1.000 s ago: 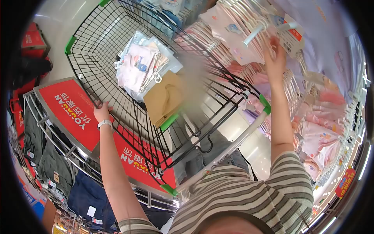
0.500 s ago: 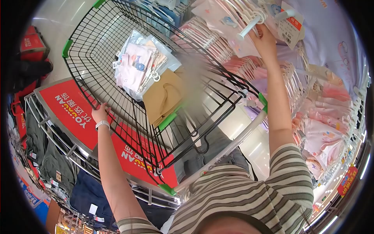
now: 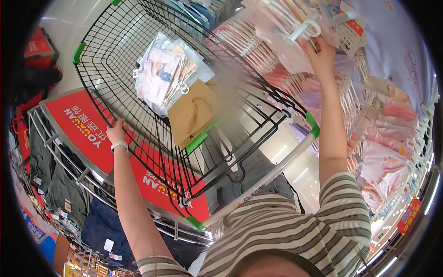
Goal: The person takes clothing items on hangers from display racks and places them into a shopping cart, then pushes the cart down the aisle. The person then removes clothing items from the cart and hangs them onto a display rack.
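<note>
My left hand (image 3: pixel 116 132), with a band on its wrist, is closed round the side rim of a black wire shopping cart (image 3: pixel 138 143) with green corners. At the upper right, my right hand (image 3: pixel 321 57) reaches to a display hook (image 3: pixel 302 31). Its fingers are curled against pale pink garments (image 3: pixel 288 53) on white hangers, just below the hook; the fingertips are partly hidden. Inside the cart lie clear-bagged garments on hangers (image 3: pixel 161 74) and a brown paper bag (image 3: pixel 191 113).
A price tag (image 3: pixel 349 37) hangs beside the hook. More pink clothes (image 3: pixel 385 159) on hangers fill the right side. Red sign panels (image 3: pixel 76 117) and a metal rail (image 3: pixel 83 177) with dark trousers (image 3: pixel 64 189) stand at the left. Light purple fabric (image 3: pixel 401 60) hangs at the far right.
My right hand has shifted slightly down and right, and the pink garments by the hook have moved with it. My left hand stays on the cart rim.
</note>
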Demonstrator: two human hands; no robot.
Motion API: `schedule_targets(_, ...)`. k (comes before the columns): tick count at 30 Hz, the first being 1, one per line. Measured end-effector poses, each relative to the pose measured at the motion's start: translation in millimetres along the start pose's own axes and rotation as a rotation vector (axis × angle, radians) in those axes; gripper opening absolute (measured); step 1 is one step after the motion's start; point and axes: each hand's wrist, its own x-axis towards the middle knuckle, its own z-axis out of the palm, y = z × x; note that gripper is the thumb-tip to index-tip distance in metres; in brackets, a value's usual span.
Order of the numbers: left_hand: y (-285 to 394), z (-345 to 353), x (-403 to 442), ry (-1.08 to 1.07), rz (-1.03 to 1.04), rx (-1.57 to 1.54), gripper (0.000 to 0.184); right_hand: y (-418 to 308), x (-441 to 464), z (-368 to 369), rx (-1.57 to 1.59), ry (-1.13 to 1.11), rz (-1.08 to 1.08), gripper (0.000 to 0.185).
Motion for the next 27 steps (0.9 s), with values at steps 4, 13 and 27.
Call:
schedule_targets(4,-4,-2,4,0.015,0.025,0.010,0.042,-7,-24,-10,0.065,-0.085,-0.232,0.026)
schedule_targets(13,-10,-2,6,0.008,0.024,0.013,0.045,-51,-72,-4,-0.005,-0.265,-0.686,0.024)
schedule_targets(27,-24,-1,15,0.015,0.080,0.024,0.036,-225,-45,144,0.759,-0.479,-0.480,0.035)
